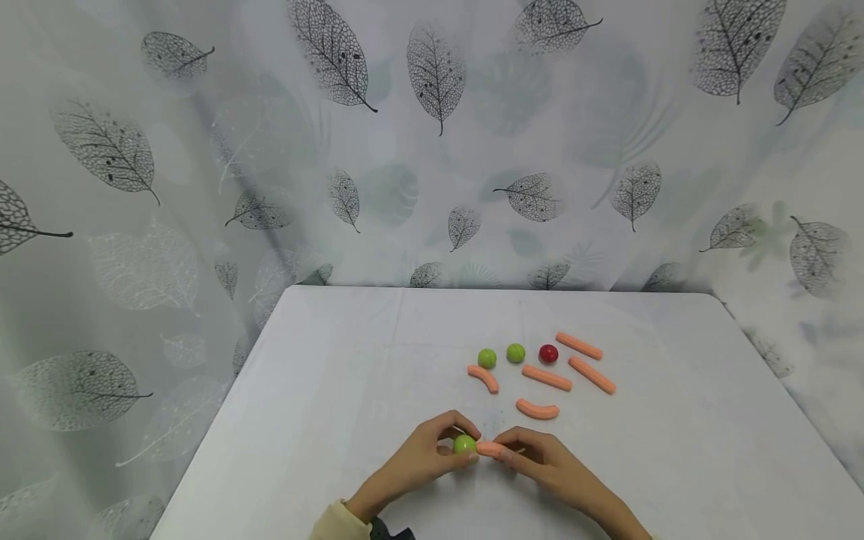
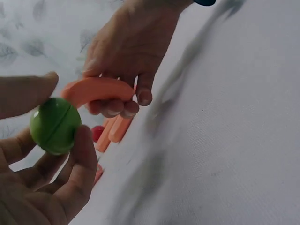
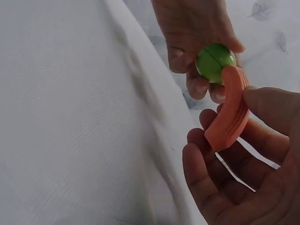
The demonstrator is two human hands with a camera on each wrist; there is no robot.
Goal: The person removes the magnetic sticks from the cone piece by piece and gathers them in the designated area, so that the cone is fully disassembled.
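Note:
Between its thumb and fingers, my left hand [image 1: 432, 448] grips a shiny green ball [image 2: 56, 125] with a thin seam line across it. My right hand [image 1: 545, 463] pinches a curved orange stick [image 3: 230, 110], ridged along one side. One end of the stick meets the ball in the right wrist view; whether the two are joined I cannot tell. Both hands are held close together over the near part of the white table [image 1: 324, 390].
Beyond the hands lie two green balls [image 1: 516, 352], a red ball [image 1: 548, 354], several straight orange sticks [image 1: 579, 346] and two curved orange sticks [image 1: 537, 409]. A leaf-patterned curtain [image 1: 432, 172] hangs behind the table and along its sides.

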